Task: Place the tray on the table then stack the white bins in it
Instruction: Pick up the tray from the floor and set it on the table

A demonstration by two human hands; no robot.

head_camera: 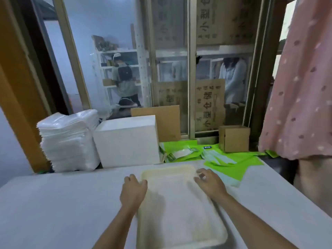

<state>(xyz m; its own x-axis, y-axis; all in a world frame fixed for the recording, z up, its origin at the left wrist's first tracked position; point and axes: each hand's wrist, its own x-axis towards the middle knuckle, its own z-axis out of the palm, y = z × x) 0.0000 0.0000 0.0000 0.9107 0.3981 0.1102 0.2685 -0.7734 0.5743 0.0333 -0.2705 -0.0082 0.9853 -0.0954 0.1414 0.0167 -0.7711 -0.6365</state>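
A cream rectangular tray lies on the white table right in front of me, blurred by motion. My left hand holds its left rim near the far corner, thumb on the rim and fingers outside. On the opposite side, my right hand grips the right rim near the far corner with curled fingers. The tray holds nothing. A tall stack of white bins stands at the table's back left, well away from both hands.
A white foam box stands beside the bin stack. Green bags and a small cardboard box lie at the back right. A pink spotted cloth hangs at the right. People stand behind the glass doors.
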